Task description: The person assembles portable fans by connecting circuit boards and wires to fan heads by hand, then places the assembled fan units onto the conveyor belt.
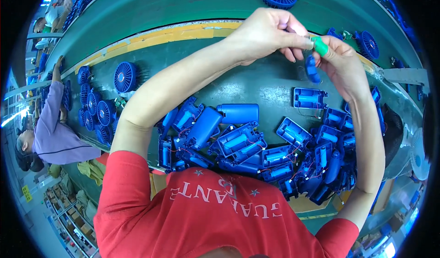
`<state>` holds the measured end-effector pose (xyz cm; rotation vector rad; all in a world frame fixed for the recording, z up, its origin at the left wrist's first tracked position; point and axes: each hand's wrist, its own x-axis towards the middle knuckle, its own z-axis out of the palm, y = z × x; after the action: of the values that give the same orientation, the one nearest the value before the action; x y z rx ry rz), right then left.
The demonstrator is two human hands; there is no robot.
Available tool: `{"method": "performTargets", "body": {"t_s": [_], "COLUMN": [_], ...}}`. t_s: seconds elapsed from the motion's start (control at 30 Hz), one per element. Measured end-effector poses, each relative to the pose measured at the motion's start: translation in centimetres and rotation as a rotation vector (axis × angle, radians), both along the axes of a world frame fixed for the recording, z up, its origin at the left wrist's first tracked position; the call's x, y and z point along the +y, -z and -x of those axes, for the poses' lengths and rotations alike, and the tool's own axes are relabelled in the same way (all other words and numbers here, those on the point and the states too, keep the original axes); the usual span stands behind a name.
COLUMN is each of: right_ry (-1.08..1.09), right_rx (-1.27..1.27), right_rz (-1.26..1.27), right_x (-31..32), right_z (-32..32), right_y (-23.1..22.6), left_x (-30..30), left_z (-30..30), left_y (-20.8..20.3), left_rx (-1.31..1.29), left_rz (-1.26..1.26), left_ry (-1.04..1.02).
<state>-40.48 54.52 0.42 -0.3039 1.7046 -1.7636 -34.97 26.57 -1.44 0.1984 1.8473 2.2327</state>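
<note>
Left hand (269, 34) — grip: cannot tell | right hand (340, 62) — grip pinching blue piece (313, 70) (small, curved)

I find the blue part (312, 71) at my right hand (341, 63) to be plastic by its look, smooth with a slight gloss. The green wrap (321, 46) on that hand appears smooth; its material cannot be confirmed. Blue housings (238, 113): hard plastic, smooth, glossy, showing bright highlights. Blue fan heads (125, 77): plastic, ribbed surface. Green worktop (270, 93): smooth, semi-gloss, returning hazy reflections. Yellow strip (160, 40): tape-like, scuffed. My red shirt (206, 219): soft matt cloth, with pale print. Grey bracket (405, 76): apparently metal, smooth.
</note>
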Motion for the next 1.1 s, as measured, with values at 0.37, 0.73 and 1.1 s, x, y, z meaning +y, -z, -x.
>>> {"method": "performTargets", "body": {"t_s": [0.37, 0.73, 1.1], "right_ry": [0.421, -0.452, -0.385], "right_rx": [0.7, 1.02, 1.264], "right_rz": [-0.42, -0.753, -0.707], "right_x": [11.7, 6.9, 3.1], "right_z": [12.5, -4.7, -4.4], "right_y": [-0.1, 0.6, -1.8], "left_x": [-0.2, 4.9, -12.0], "left_z": [13.1, 13.2, 8.6], "left_y": [4.6, 3.2, 9.0], "left_rx": [0.732, 0.697, 0.653], "left_rz": [0.94, 1.556, 1.347], "left_ry": [-0.266, -0.051, -0.137]}}
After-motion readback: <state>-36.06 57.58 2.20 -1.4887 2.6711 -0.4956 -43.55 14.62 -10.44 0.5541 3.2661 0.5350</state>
